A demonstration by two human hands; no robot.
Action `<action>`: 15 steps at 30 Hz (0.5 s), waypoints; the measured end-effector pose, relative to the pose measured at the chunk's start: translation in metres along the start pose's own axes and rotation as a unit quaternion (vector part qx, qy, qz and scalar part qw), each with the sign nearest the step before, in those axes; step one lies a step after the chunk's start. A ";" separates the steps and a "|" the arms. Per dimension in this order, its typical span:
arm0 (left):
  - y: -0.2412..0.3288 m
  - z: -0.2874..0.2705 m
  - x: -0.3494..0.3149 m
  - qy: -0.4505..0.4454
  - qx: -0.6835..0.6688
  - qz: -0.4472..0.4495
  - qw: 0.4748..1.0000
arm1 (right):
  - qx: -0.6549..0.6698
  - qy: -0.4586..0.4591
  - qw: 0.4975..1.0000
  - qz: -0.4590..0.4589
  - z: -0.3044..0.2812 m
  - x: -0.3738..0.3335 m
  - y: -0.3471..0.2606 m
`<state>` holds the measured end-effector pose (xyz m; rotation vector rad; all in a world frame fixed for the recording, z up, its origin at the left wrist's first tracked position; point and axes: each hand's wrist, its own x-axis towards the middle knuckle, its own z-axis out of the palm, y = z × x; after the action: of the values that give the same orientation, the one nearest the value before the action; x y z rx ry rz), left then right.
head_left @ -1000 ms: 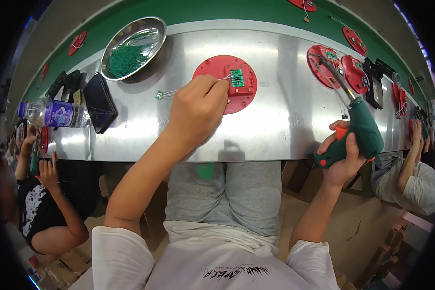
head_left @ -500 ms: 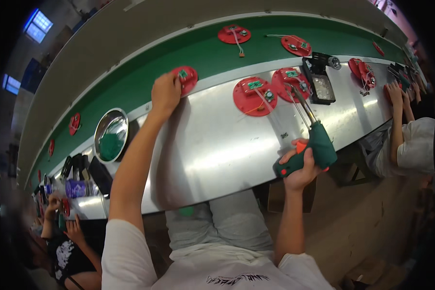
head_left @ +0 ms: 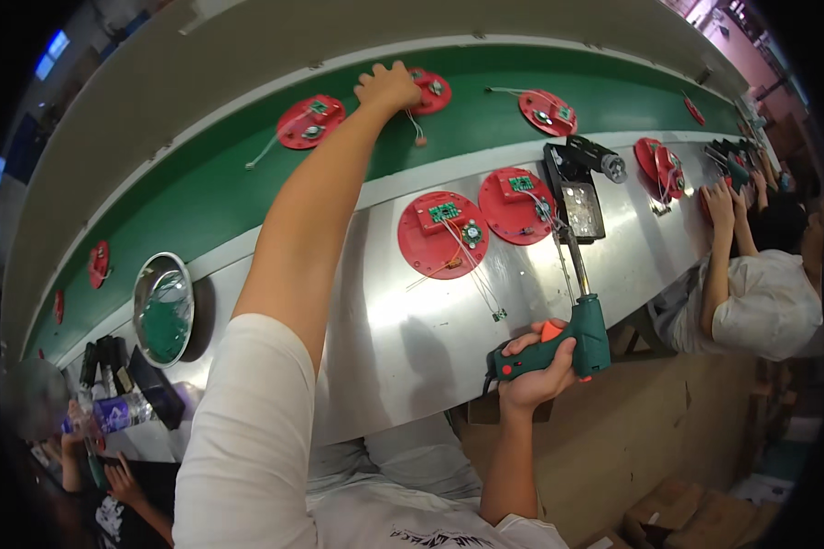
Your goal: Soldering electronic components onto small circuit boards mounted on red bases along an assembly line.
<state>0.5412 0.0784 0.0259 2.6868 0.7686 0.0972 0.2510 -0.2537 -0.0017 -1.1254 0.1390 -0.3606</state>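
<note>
At the far side, my left hand (head_left: 389, 89) is over the left part of a red disc (head_left: 432, 91) with a circuit board, its fingers spread. My thumb side overlaps the disc; whether it touches is hidden. My right hand (head_left: 538, 373) is closed around a green soldering gun (head_left: 590, 331) with an orange trigger, held over the near edge of the metal bench. The gun's metal tip points away, near a red disc (head_left: 513, 206) with wires. Beside that lies another red disc (head_left: 441, 236), its thin wires trailing toward me.
Another wired red disc (head_left: 309, 123) lies on the green strip (head_left: 220, 183). A black stand with a tray (head_left: 581, 209) sits right of the discs. Left are a metal bowl (head_left: 165, 311) and a purple-labelled bottle (head_left: 124, 412). Co-workers sit at both sides; one wears a white shirt (head_left: 767, 302).
My left hand has let go of one red disc on the green strip and moved right and farther to another. My right hand still holds the soldering gun; the view has shifted.
</note>
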 end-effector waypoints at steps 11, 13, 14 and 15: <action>-0.148 -0.104 -0.302 0.017 -0.013 0.202 0.979 | 0.009 -0.024 0.998 0.062 -0.002 0.002 -0.010; -0.196 -0.088 -0.341 -0.026 0.054 0.202 0.977 | 0.012 -0.048 0.996 0.075 0.001 0.000 -0.009; -0.205 -0.081 -0.356 0.026 0.051 0.196 0.979 | 0.001 -0.039 0.996 0.080 -0.001 0.001 -0.007; -0.214 -0.078 -0.369 0.077 0.051 0.189 0.978 | -0.008 -0.028 0.996 0.086 -0.001 0.001 -0.008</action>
<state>0.1077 0.0785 0.0362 2.9172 0.2985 0.3711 0.2498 -0.2575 0.0048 -1.1299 0.1881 -0.1751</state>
